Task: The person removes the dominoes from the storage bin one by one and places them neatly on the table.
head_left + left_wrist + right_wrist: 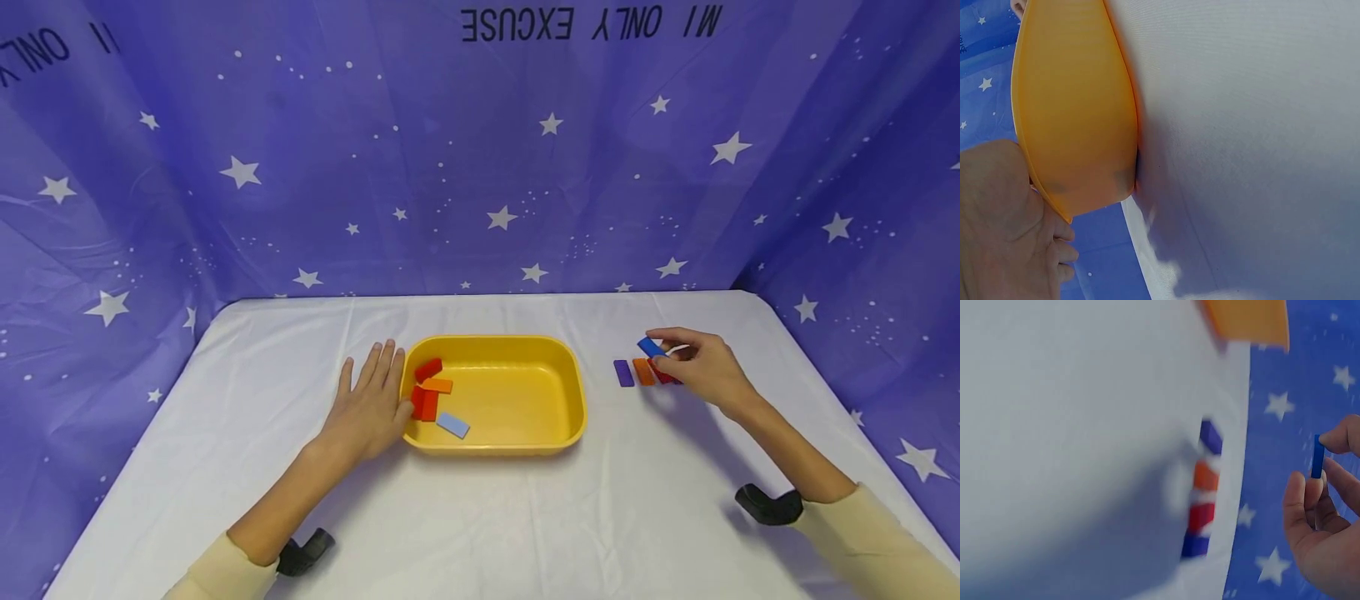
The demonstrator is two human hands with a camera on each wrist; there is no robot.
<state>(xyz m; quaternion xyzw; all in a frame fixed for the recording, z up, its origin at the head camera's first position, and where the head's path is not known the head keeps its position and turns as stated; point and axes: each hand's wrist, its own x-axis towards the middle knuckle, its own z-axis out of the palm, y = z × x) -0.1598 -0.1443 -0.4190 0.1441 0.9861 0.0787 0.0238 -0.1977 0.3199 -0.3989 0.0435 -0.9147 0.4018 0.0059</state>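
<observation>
Between thumb and fingers, my right hand (705,367) pinches a blue block (1318,456), lifted above a row of blocks on the cloth. In that row a purple block (624,373), an orange block (643,372) and a red block (1202,517) lie side by side, with a dark blue or purple block (1195,545) at the end. My left hand (369,408) rests with straight fingers against the left rim of a yellow tray (517,446). Inside the tray's left end are several red blocks (429,406), an orange block (438,385) and a light blue block (453,425).
A white cloth (495,525) covers the table. Blue curtains (450,150) printed with stars hang behind and at both sides. Each wrist wears a black device (769,505) near the sleeve.
</observation>
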